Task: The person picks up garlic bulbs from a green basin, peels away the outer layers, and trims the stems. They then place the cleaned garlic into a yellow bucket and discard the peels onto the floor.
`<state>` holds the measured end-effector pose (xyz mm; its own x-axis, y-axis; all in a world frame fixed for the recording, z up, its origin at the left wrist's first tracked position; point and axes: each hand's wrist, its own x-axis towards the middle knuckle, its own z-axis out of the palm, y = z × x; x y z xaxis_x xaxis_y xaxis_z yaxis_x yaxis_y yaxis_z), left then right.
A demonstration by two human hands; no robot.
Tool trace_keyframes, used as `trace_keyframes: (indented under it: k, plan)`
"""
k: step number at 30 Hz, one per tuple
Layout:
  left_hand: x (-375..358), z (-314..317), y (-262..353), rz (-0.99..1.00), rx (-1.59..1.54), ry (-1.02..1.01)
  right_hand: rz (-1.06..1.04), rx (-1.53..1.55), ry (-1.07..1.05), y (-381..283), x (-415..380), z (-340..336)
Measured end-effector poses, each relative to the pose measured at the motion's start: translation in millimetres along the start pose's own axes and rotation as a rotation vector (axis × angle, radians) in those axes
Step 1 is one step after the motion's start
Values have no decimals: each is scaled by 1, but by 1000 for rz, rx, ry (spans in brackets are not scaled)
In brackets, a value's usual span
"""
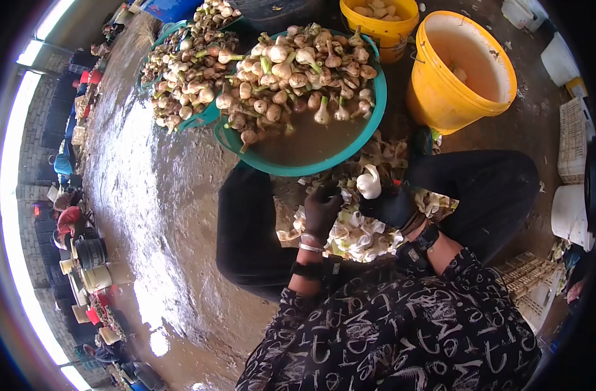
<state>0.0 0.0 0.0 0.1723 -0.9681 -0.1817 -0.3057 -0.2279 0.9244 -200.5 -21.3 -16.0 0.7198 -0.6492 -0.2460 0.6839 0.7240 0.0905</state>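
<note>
A white, peeled garlic bulb (pixel 369 182) sits at the fingers of my right hand (pixel 390 206), which wears a dark glove and is closed on it. Just to the left, my left hand (pixel 323 212), also gloved, has its fingers curled in; whatever they hold, if anything, is hidden. Below and between both hands lies a heap of pale garlic skins (pixel 360 236). In front of my knees stands a green tub (pixel 298 171) with brownish water and piled, unpeeled garlic bulbs (pixel 304 72).
Another tub of garlic (pixel 190 88) is at the upper left. A large yellow bucket (pixel 435 98) and a smaller yellow bucket (pixel 392 42) with pale bulbs stand at the upper right. White crates (pixel 573 140) line the right. People (pixel 69 220) sit along the left wall beyond wet floor.
</note>
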Motion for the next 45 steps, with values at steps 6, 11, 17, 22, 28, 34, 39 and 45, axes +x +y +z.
trace_keyframes:
  k: [6,11,17,22,28,34,39,45]
  plan:
    - [7,18,45,-197,-433,-206,-162,-492,88,-26,5,-13]
    - [3,17,44,-238,-571,-180,-199,-671,84,-22,9,-29]
    - [-5,12,47,-317,-590,-181,-156,-532,53,-16,3,-3]
    - [-2,7,40,-336,-612,-225,-260,-1009,61,-16,4,-18]
    - [-4,2,38,-322,-512,-259,-305,-1171,7,-14,3,-14]
    - [-6,5,32,-302,-483,-120,34,-58,103,-10,1,-17]
    - [-15,7,42,-348,-584,-121,-69,-302,77,-5,0,-21]
    - [-14,2,31,-342,-610,-172,-357,-1258,38,-7,0,-10]
